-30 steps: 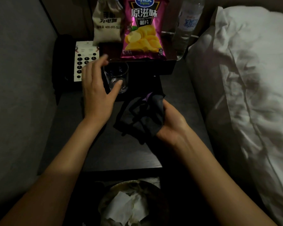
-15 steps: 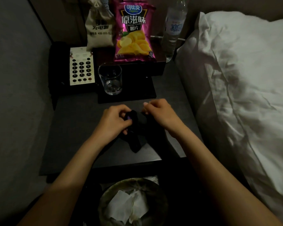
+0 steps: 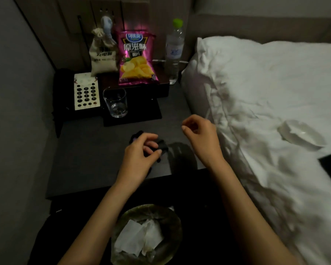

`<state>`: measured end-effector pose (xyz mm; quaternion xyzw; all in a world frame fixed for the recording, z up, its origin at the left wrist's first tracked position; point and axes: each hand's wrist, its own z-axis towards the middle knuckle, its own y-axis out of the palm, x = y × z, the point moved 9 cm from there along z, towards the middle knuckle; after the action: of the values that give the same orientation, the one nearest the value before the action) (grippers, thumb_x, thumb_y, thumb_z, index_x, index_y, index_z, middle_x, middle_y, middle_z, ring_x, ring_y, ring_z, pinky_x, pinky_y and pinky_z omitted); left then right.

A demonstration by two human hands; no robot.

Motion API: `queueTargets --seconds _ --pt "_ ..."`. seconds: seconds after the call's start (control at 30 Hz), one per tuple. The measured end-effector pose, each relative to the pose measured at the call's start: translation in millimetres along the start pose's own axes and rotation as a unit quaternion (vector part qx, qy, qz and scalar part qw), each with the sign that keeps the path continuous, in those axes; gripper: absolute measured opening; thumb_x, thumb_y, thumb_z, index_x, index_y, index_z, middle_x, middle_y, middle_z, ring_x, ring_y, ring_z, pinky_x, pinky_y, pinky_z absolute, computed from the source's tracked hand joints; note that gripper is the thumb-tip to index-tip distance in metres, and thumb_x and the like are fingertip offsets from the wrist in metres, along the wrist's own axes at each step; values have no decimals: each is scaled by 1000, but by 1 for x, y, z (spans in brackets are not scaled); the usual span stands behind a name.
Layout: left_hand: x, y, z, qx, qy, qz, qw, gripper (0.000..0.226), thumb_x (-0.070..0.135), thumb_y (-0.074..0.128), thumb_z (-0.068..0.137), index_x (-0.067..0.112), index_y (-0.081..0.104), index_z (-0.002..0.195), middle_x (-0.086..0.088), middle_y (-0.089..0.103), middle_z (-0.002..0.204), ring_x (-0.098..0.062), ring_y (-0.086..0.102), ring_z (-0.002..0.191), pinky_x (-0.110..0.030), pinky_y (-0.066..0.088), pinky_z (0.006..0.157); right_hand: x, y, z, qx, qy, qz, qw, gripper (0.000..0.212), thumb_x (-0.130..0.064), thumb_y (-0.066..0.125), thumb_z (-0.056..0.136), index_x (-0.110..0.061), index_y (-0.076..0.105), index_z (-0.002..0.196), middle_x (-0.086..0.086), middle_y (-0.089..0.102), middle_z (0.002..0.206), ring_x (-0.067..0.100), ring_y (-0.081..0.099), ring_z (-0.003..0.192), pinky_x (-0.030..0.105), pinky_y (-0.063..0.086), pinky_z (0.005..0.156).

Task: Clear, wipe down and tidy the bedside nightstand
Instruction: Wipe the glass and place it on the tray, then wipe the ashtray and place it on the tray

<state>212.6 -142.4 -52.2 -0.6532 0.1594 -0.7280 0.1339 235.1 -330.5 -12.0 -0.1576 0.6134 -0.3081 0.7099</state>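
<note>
The dark nightstand (image 3: 88, 150) stands between a grey wall and the bed. My left hand (image 3: 139, 152) grips a crumpled black cloth (image 3: 161, 147) that lies on the top near its front middle. My right hand (image 3: 201, 138) hovers just right of the cloth with loosely curled fingers and holds nothing I can see; its shadow falls on the top. An empty clear glass (image 3: 116, 103) stands on a black mat (image 3: 141, 113) behind my hands.
At the back are a cloth pouch (image 3: 102, 54), a pink chips bag (image 3: 137, 60) and a water bottle (image 3: 174, 50). A telephone (image 3: 86, 91) sits back left. A bin (image 3: 172, 222) holding tissues stands below. The bed (image 3: 256, 92) at the right carries a white dish (image 3: 300, 136).
My left hand left the glass and took hold of the cloth. My right hand let go of the cloth and drew off to the right. The view tilted up and back.
</note>
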Motion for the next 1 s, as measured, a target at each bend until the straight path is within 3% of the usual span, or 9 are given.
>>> queueTargets --seconds 0.13,0.23,0.4,0.5,0.57,0.63,0.7,0.87,1.0 --pt "33 30 -28 -69 -21 -100 992 42 9 68 86 18 52 123 -3 65 91 -20 64 82 -31 53 74 -4 -94 -25 117 -24 -118 986 15 -11 66 86 -7 71 99 13 69 100 31 62 98 39 45 87" --pt "66 53 -46 -116 -23 -142 983 43 10 65 89 17 47 127 -4 64 93 -28 66 87 -35 53 67 -2 -153 -35 163 -7 -247 955 27 -11 62 89 -2 64 114 20 61 112 38 51 110 43 41 90" --pt "109 78 -71 -168 -21 -183 969 47 13 62 92 22 37 132 -3 62 94 -20 67 82 -29 52 59 35 -190 -39 68 132 -413 899 26 -6 54 93 5 50 116 26 49 121 45 44 114 49 42 86" --pt "119 85 -81 -188 -28 -194 962 50 13 61 93 19 35 135 -4 62 96 -19 67 79 -30 52 58 48 -193 -43 41 153 -422 892 17 -5 54 93 3 54 108 24 52 118 44 48 111 45 41 84" --pt "120 86 -85 -196 -44 -205 958 51 12 60 93 18 34 137 -9 62 99 -20 66 78 -30 51 56 43 -195 -43 64 132 -432 890 7 -5 54 93 -2 53 86 23 57 107 43 53 101 41 39 76" --pt "116 84 -86 -203 -71 -216 952 50 13 59 93 18 33 136 -18 61 106 -23 66 79 -31 52 57 40 -196 -41 91 108 -435 889 31 -5 54 92 -7 38 66 21 58 93 41 55 90 37 34 68" --pt "109 80 -85 -202 -93 -225 949 49 14 58 94 18 32 135 -22 62 110 -26 66 82 -33 52 59 37 -197 -42 109 89 -423 895 36 -4 55 91 -7 33 62 18 52 82 40 54 83 36 32 63" --pt "85 63 -69 -189 -141 -279 931 46 20 52 97 14 32 139 -21 63 115 -24 68 86 -33 58 63 -7 -175 -46 127 -14 -344 930 14 -13 60 90 -1 56 83 18 56 96 39 53 94 36 30 62" --pt "59 48 -44 -166 -200 -355 898 38 33 43 99 14 39 132 -26 58 123 -33 64 106 -46 57 77 -70 -95 -53 46 -142 -268 952 16 -16 62 91 -3 63 99 19 62 112 37 57 105 41 40 80"
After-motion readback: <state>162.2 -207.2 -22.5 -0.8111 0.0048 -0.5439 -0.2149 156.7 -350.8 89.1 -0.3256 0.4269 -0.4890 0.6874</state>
